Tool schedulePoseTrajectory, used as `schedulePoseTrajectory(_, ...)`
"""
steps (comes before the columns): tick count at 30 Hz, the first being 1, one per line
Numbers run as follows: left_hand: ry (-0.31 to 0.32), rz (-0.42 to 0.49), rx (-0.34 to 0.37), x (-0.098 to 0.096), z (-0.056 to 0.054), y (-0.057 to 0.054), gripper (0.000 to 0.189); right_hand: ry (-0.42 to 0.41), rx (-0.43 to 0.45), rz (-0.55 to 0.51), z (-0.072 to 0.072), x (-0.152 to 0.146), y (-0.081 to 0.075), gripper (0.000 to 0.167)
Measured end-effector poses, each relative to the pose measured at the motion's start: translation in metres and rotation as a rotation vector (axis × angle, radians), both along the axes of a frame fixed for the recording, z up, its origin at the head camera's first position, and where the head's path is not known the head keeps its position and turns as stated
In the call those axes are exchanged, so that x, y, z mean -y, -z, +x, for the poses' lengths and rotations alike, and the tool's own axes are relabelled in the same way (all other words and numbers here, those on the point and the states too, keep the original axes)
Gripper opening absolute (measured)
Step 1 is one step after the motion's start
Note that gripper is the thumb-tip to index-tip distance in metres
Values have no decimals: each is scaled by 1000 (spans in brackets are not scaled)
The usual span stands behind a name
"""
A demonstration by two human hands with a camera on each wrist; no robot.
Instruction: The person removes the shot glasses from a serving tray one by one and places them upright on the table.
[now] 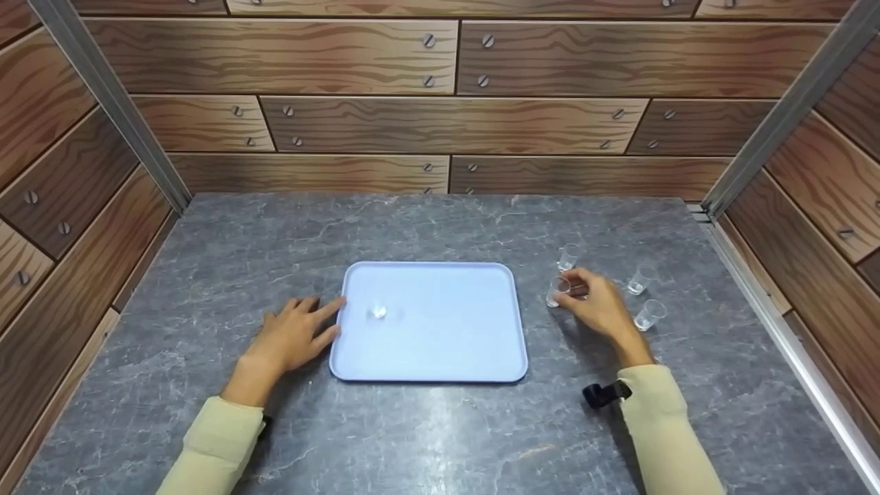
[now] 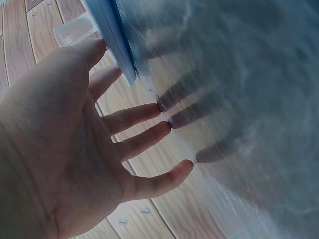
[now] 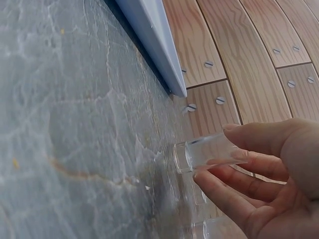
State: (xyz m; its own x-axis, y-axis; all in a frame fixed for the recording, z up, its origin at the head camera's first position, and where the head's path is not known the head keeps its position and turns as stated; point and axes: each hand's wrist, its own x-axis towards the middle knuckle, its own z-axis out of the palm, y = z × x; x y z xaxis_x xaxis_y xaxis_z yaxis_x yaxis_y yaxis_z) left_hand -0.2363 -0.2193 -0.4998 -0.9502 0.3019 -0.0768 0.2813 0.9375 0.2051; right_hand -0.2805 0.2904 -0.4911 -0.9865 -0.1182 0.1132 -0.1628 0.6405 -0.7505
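Note:
A pale blue tray (image 1: 440, 330) lies on the table. My left hand (image 1: 289, 337) is at its left edge, thumb and index finger touching the rim, fingers spread; in the left wrist view the other fingertips (image 2: 167, 124) rest on the tabletop. Near the tray's left side stands a clear shot glass (image 1: 378, 313), seen side-on in the left wrist view. To the right of the tray, my right hand (image 1: 598, 302) pinches another clear shot glass (image 3: 207, 153) between thumb and fingers. It is upright, its thick base close to the table.
Behind the pinched glass stands one shot glass (image 1: 568, 257). Two more, a rear glass (image 1: 641, 280) and a front glass (image 1: 650, 315), are right of my right hand. Wood-patterned walls (image 1: 440, 124) and metal posts (image 1: 777, 117) enclose the grey marbled table (image 1: 426, 440).

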Motion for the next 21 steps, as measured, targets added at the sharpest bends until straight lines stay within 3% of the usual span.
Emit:
schedulePoseTrajectory(8, 2, -1, 0, -1, 1, 0, 53, -40, 14, -54, 5, -6, -10, 47)
schedulePoseTrajectory(21, -7, -4, 0, -1, 1, -1, 53, -80, 33, -20, 18, -12, -43, 52)
